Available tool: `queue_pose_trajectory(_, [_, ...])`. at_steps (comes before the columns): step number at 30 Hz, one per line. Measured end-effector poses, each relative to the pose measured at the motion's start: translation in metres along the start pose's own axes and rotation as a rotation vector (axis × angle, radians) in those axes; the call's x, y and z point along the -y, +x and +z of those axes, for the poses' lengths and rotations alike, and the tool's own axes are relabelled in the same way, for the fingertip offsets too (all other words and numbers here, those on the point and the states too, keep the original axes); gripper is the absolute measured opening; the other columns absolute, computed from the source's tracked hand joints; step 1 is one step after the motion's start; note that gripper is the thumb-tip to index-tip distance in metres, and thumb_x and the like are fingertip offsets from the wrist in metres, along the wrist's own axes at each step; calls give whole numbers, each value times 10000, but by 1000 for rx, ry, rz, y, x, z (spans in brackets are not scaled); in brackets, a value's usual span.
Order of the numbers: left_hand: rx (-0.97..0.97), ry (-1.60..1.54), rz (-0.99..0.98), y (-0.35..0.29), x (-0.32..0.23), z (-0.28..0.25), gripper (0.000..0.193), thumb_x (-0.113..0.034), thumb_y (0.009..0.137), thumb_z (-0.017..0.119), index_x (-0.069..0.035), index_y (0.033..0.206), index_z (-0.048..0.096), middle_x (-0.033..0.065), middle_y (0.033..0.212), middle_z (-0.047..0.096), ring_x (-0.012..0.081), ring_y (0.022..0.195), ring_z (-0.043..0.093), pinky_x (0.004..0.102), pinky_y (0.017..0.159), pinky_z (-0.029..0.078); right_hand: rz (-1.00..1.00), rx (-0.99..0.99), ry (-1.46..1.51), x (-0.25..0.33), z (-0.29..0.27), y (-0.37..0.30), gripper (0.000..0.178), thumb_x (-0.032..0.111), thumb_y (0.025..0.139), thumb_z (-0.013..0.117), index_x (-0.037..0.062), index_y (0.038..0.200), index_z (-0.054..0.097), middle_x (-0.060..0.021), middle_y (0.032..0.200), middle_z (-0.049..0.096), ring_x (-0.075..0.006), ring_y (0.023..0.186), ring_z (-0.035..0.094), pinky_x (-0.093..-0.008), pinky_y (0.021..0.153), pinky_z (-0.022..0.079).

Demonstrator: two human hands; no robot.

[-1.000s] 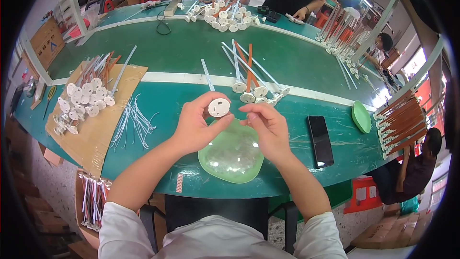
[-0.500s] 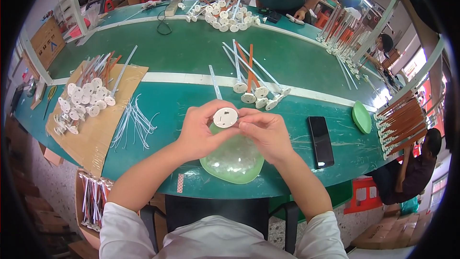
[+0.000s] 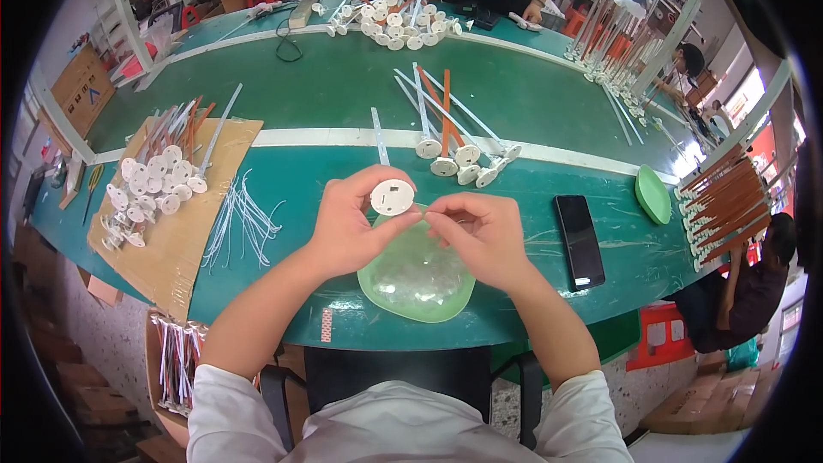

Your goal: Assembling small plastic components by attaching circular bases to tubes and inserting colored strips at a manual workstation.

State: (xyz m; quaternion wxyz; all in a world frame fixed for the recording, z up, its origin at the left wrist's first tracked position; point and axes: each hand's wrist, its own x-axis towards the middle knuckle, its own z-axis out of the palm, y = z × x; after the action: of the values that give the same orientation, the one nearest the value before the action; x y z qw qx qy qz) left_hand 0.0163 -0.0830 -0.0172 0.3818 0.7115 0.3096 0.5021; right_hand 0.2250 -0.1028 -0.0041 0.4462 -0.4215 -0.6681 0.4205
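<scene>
My left hand [image 3: 350, 221] holds a white round disc [image 3: 392, 196] with a thin white rod [image 3: 378, 136] that points away from me. My right hand [image 3: 478, 236] is beside it, its fingertips pinched together close to the disc's edge; what they pinch is too small to tell. Both hands hover over a light green plate [image 3: 417, 277] that lies near the front edge of the green table [image 3: 343, 94]. The plate holds small clear bits.
A pile of disc-and-rod parts [image 3: 454, 154] lies just beyond my hands. To the left a cardboard sheet [image 3: 176, 240] bears more such parts [image 3: 150, 184] and white ties [image 3: 240, 219]. A black phone [image 3: 579, 240] and a green lid [image 3: 653, 194] lie right. Other people work across the table.
My left hand has brought the disc toward the middle, over the plate. My right hand has closed in on it, fingertips now next to the disc.
</scene>
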Motion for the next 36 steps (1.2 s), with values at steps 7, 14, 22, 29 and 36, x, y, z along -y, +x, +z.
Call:
queue_pose_trajectory(7, [85,264,98,2,-6,-7,278,17,792,795,-15,1034,662,89,1008,723,168,873,732,288,807,575,-375,48,-395,-1,-5,2,52,-19,868,706,-52,906,717,-115,808,726,-163,693,723,-265,626,579])
queue_pose_trajectory(14, [161,171,171,0,0,-5,561,-108,969,611,-1,1483,415,187,1314,650,301,1206,649,351,992,510,-509,-234,-373,3,2,-1,57,-59,826,712,-47,881,699,-131,809,728,-199,691,725,-277,628,572])
queue_pose_trajectory(22, [253,-34,105,-2,1,2,525,7,1001,510,22,1515,406,215,1371,615,253,1228,623,366,1020,491,-749,-243,-515,-1,3,0,145,-79,758,723,-11,883,692,-135,852,731,-288,725,721,-320,633,569])
queue_pose_trajectory(29, [211,-129,54,-3,4,1,538,64,939,601,25,1464,489,220,1319,645,252,1220,630,362,1043,480,-767,-227,-505,2,1,1,164,-79,752,725,-11,897,690,-135,867,732,-287,725,716,-325,626,565])
queue_pose_trajectory(36, [164,-165,74,-3,8,5,514,50,915,654,4,1417,558,164,1272,686,203,1175,652,350,1043,493,-802,-265,-504,-1,2,1,158,-80,754,728,-17,892,684,-139,858,727,-280,719,718,-321,617,569])
